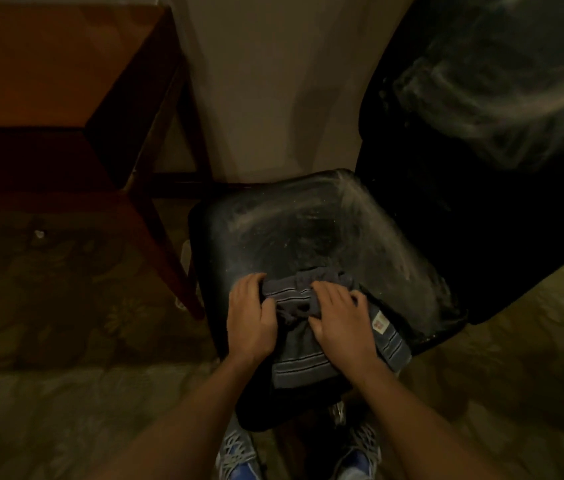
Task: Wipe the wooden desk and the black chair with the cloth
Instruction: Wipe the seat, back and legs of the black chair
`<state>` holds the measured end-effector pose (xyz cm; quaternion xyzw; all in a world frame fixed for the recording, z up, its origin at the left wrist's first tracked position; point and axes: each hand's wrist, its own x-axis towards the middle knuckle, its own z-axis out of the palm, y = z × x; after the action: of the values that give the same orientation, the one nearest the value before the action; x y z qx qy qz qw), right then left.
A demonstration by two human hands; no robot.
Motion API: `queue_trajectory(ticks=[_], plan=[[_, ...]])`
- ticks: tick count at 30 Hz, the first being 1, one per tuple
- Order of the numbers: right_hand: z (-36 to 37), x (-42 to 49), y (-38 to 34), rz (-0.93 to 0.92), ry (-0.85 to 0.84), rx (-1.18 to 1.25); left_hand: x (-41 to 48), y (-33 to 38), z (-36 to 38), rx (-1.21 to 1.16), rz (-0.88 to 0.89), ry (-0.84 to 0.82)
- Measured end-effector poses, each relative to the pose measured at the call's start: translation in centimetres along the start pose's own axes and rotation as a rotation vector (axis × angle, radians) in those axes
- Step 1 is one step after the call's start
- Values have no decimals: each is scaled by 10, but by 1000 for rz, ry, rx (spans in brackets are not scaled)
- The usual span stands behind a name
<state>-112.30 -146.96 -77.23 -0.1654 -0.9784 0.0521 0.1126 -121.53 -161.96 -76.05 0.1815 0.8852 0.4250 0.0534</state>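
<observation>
Patterned carpet (48,323) covers the dim floor. Far to the left of the fingers, and beyond them, stands the desk (31,71). The left hand (251,318) grips the left edge of the cloth (304,358) with curled fingers. The cloth lies bunched on the near part of the dusty seat of the chair (308,230). The right hand (341,322) presses on the cloth with spread fingers. Shoes (235,452) show below the wrists.
</observation>
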Motion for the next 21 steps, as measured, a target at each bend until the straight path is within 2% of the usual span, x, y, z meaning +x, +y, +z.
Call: queue_trajectory(ticks=[2,4,8,13,18,21], plan=[[-1,7,9,82,15,11,0,5,11,66,-11,72],[-2,8,11,118,1,-1,-3,3,20,181,19,81],[2,7,14,125,-67,-32,-4,-3,26,236,32,69],[8,37,22,192,-60,-29,-2,-13,25,133,69,20],[11,64,26,211,-20,-36,0,-17,30,446,222,-50],[12,76,30,200,-28,-44,-2,-16,35,541,231,-89]])
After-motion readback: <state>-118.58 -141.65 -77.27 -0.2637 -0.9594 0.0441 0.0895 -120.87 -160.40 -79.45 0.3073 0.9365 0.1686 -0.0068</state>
